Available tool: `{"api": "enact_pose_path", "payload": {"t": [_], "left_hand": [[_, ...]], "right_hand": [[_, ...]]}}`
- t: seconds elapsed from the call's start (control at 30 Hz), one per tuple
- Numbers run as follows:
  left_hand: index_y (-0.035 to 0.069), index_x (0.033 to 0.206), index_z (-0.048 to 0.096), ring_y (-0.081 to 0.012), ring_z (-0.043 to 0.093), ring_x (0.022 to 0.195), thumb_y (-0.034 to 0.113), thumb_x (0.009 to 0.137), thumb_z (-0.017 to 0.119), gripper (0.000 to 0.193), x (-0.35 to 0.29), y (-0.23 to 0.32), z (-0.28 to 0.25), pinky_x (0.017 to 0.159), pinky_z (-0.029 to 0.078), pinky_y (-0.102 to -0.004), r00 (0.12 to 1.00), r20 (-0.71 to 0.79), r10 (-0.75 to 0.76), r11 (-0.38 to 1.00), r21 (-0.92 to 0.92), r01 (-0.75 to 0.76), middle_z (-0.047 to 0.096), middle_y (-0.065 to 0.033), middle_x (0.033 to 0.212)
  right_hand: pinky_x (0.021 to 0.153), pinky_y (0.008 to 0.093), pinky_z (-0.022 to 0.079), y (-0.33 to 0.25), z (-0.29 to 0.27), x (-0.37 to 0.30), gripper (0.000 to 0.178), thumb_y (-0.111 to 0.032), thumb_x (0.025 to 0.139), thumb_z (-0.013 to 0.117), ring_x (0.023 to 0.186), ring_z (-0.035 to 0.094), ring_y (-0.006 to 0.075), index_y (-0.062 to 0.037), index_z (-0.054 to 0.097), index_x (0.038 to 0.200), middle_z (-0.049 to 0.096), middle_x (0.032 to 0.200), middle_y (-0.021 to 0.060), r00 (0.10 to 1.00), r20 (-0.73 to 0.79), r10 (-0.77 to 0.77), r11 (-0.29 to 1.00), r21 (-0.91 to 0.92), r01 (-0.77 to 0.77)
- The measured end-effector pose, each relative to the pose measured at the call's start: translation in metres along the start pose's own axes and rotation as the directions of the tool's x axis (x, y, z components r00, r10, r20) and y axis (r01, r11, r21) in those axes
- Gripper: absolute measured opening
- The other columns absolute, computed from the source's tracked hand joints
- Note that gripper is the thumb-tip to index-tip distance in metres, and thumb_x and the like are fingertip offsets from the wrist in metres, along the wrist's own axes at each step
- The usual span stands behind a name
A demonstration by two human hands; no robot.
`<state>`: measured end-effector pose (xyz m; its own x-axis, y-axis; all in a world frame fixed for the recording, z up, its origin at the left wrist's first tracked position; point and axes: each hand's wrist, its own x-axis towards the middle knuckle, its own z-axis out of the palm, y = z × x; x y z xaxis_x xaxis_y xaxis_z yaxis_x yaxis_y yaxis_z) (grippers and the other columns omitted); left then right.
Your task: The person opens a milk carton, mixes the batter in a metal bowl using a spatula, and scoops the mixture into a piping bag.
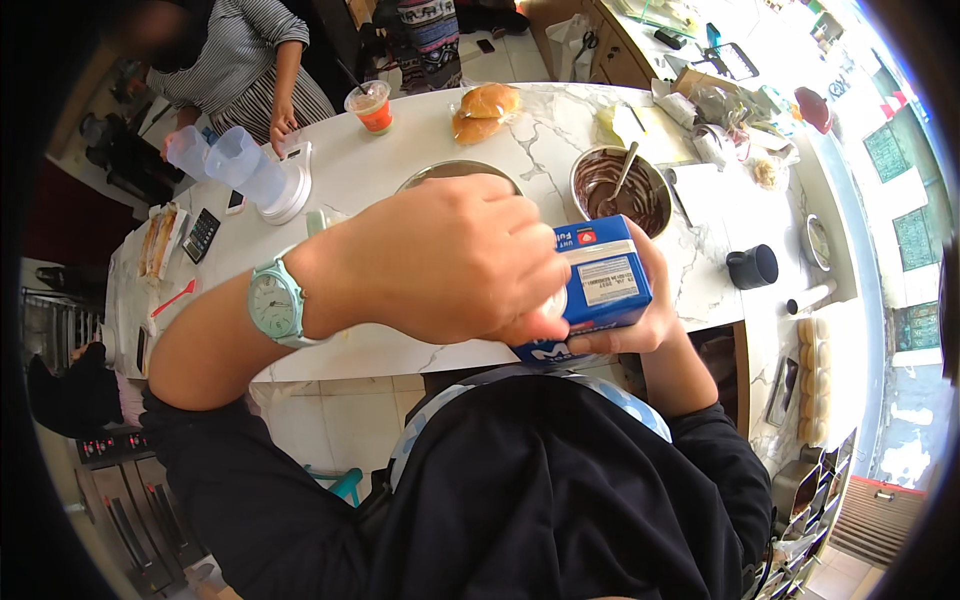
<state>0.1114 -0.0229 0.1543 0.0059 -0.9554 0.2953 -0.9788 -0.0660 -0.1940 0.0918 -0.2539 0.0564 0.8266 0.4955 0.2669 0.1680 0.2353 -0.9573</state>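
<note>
The right hand (660,318) grasps a blue milk carton (610,270) over the counter (415,140)'s near edge; whether the left hand (455,255) pinches it, I cannot tell. Squeezing hard could buckle it, spilling if open.

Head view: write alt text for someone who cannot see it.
A person's right hand holds a blue carton, the left hand curled against its side, at a white marble-patterned table. Beyond stands a brown-smeared bowl with a spoon.
</note>
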Motion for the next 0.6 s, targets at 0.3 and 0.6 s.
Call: {"api": "enact_pose_path", "payload": {"t": [0.3, 0.6], "left_hand": [[0.000, 0.081, 0.060, -0.0262, 0.059, 0.069, 0.044, 0.071, 0.074, 0.047, -0.023, 0.026, 0.006, 0.060, 0.048, -0.0321, 0.730, -0.079, -0.679, 0.718, -0.280, 0.638, 0.060, -0.0129, 0.082], [0.002, 0.114, 0.056, -0.0258, 0.056, 0.092, -0.010, 0.082, 0.054, 0.034, -0.065, 0.024, 0.023, 0.081, 0.049, -0.0349, 0.818, 0.055, -0.573, 0.568, -0.693, 0.444, 0.053, -0.0119, 0.103]], "right_hand": [[0.084, 0.0279, 0.049, 0.020, 0.033, -0.001, 0.069, -0.016, 0.057, 0.088, 0.094, 0.061, 0.0143, 0.0026, 0.047, 0.109, 0.061, 0.101, 0.0106, 0.971, -0.201, -0.130, 0.980, -0.173, 0.096], [0.082, 0.0284, 0.051, 0.040, 0.049, -0.003, 0.067, -0.016, 0.056, 0.088, 0.091, 0.063, 0.0151, 0.0023, 0.046, 0.105, 0.062, 0.098, 0.0118, 0.964, -0.245, -0.102, 0.961, -0.275, 0.032]]}}
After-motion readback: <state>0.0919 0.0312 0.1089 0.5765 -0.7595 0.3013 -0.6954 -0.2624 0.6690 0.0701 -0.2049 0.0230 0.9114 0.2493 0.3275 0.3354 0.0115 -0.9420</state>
